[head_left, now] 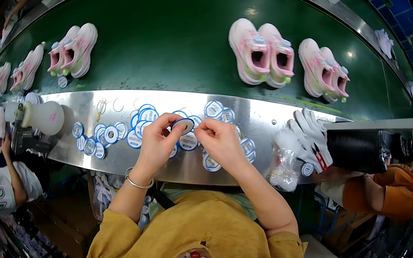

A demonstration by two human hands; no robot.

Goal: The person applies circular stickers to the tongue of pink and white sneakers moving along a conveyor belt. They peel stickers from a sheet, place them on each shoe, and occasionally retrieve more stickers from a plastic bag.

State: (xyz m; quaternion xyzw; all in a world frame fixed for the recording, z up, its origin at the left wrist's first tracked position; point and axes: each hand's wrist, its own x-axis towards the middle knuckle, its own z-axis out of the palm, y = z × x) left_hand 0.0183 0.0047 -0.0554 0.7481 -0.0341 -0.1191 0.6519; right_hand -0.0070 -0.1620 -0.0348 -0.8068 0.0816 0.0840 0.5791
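Note:
Above the steel ledge, my left hand (160,137) pinches a round tag (186,124) with a blue rim between thumb and fingers. Close to its right side, the fingers of my right hand (221,141) are pressed together; whatever they may hold is too small to make out. Beneath and around both hands lie many round white tags with blue edges, with one group (110,134) to the left and another tag (213,109) beyond the right hand. Thin loops (118,104) rest on the metal left of the tags.
Pink and white sneakers stand in pairs on the green conveyor belt, one pair (262,55) ahead of me. Right of the tags are white gloves (311,136), red-handled snips (321,158) and a clear plastic bag (284,169). Co-workers sit on both sides; a round white container (50,117) stands left.

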